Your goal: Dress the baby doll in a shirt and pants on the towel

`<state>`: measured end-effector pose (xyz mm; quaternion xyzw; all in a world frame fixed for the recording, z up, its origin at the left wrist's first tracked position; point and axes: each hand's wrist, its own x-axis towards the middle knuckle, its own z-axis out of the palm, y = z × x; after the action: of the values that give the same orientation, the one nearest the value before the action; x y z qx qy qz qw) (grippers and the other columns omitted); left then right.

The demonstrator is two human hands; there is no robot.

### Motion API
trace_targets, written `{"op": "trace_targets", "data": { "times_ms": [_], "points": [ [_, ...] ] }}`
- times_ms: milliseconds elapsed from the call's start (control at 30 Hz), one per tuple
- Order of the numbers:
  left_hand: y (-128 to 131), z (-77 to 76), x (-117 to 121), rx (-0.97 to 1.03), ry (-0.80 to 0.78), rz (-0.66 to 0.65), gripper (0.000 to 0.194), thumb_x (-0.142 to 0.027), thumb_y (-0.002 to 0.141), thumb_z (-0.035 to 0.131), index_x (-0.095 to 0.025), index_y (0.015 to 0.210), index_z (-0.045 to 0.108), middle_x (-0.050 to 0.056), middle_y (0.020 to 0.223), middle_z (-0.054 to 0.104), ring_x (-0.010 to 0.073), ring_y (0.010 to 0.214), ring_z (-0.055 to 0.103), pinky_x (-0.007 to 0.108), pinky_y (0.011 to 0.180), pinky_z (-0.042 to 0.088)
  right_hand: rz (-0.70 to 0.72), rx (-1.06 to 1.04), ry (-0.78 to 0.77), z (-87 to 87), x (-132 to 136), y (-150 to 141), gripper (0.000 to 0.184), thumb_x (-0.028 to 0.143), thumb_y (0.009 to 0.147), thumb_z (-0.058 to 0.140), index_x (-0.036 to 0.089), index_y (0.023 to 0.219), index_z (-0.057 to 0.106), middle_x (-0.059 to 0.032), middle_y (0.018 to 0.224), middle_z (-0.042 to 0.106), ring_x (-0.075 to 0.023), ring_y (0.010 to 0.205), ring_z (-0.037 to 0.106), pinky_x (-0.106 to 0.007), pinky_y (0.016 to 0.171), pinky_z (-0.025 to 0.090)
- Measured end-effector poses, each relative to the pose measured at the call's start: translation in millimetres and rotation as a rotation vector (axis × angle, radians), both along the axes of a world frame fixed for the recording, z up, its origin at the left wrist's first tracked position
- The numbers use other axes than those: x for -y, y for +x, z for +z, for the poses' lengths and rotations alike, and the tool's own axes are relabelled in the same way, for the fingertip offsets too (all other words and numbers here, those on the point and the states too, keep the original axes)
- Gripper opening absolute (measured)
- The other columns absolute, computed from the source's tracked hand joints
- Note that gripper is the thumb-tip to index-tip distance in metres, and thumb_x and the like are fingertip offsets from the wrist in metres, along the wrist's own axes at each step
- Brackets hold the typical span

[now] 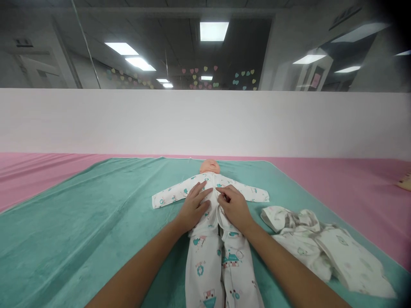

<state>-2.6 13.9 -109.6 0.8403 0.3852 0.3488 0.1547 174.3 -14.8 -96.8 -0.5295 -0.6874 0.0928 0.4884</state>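
A baby doll [210, 166] lies on its back, its head at the far end. It wears a white printed baby onesie [205, 256] with sleeves spread to both sides and legs stretched toward me. My left hand [194, 207] rests on the left side of the onesie's chest, fingers apart and flat. On the other side of the front opening, my right hand [234, 205] has its fingers curled, thumb and index close together at the onesie's edge. Whatever lies between those fingertips is too small to make out. Below the hands the front edges hang apart.
A teal blanket [96, 222] lies under the doll, over a pink sheet [359, 192]. Crumpled white printed baby clothes [321, 244] lie to the right. A white wall panel [205, 122] with dark glass above stands behind. Something pale [405, 182] shows at the right edge.
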Motion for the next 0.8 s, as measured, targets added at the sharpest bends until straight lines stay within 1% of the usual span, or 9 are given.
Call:
{"op": "trace_targets", "data": {
  "times_ms": [133,267,367,500,633,733,800],
  "points": [
    [-0.6,-0.8,-0.3,-0.01,0.012,-0.004,0.043,-0.027,0.09,0.041,-0.03,0.133,0.045,-0.002,0.15,0.025,0.0215,0.139,0.016,0.042,0.113,0.018,0.005,-0.008,0.004,-0.8,-0.4,0.8,0.029,0.018,0.079,0.046,0.022,0.099,0.067,-0.002,0.082,0.058,-0.0152,0.072,0.053,-0.028,0.071,0.043],
    [-1.3,0.8,0.8,-0.044,0.03,-0.002,0.043,-0.028,0.091,0.039,-0.03,0.134,0.044,-0.001,0.151,0.024,0.0218,0.14,0.014,0.042,0.113,0.018,-0.008,0.006,0.062,-0.3,1.2,-0.1,0.028,0.016,0.079,0.046,0.021,0.096,0.067,-0.0021,0.081,0.058,-0.0149,0.07,0.053,-0.028,0.07,0.044],
    [-1.8,2.4,1.6,-0.076,0.063,-0.016,0.043,-0.029,0.092,0.037,-0.03,0.135,0.043,-0.001,0.151,0.023,0.0228,0.14,0.014,0.043,0.113,0.017,-0.018,0.025,0.108,-0.8,1.8,-1.2,0.03,0.015,0.078,0.046,0.021,0.097,0.067,-0.0024,0.082,0.058,-0.0149,0.071,0.053,-0.028,0.07,0.044],
    [-2.3,2.9,1.6,-0.108,0.101,-0.015,0.044,-0.029,0.093,0.034,-0.031,0.136,0.04,0.0,0.152,0.021,0.0235,0.14,0.014,0.045,0.113,0.018,-0.018,0.018,0.127,-2.7,2.4,-0.9,0.031,0.014,0.078,0.045,0.021,0.099,0.067,-0.0023,0.08,0.059,-0.0149,0.07,0.054,-0.028,0.069,0.044],
    [-2.5,3.1,1.1,-0.128,0.143,-0.022,0.044,-0.028,0.093,0.035,-0.03,0.137,0.04,0.002,0.151,0.022,0.0244,0.139,0.014,0.047,0.112,0.02,0.009,0.019,0.162,-3.4,4.0,0.0,0.03,0.014,0.08,0.039,0.022,0.096,0.064,-0.0019,0.081,0.062,-0.0168,0.075,0.056,-0.03,0.073,0.044],
    [-2.3,3.2,1.0,-0.134,0.161,-0.026,0.044,-0.027,0.093,0.034,-0.029,0.137,0.04,0.003,0.151,0.022,0.0239,0.14,0.013,0.047,0.111,0.02,-0.034,0.039,0.117,-1.3,5.2,-1.3,0.025,0.019,0.084,0.039,0.023,0.099,0.059,-0.0013,0.089,0.063,-0.0171,0.081,0.057,-0.031,0.075,0.043],
    [-2.0,2.9,1.0,-0.13,0.157,-0.026,0.044,-0.026,0.093,0.034,-0.028,0.136,0.04,0.003,0.151,0.022,0.0233,0.14,0.013,0.046,0.112,0.02,-0.092,0.062,0.04,1.0,5.7,-2.8,0.018,0.027,0.087,0.041,0.023,0.095,0.056,-0.0004,0.086,0.061,-0.0164,0.076,0.055,-0.03,0.07,0.041]
  ]
}}
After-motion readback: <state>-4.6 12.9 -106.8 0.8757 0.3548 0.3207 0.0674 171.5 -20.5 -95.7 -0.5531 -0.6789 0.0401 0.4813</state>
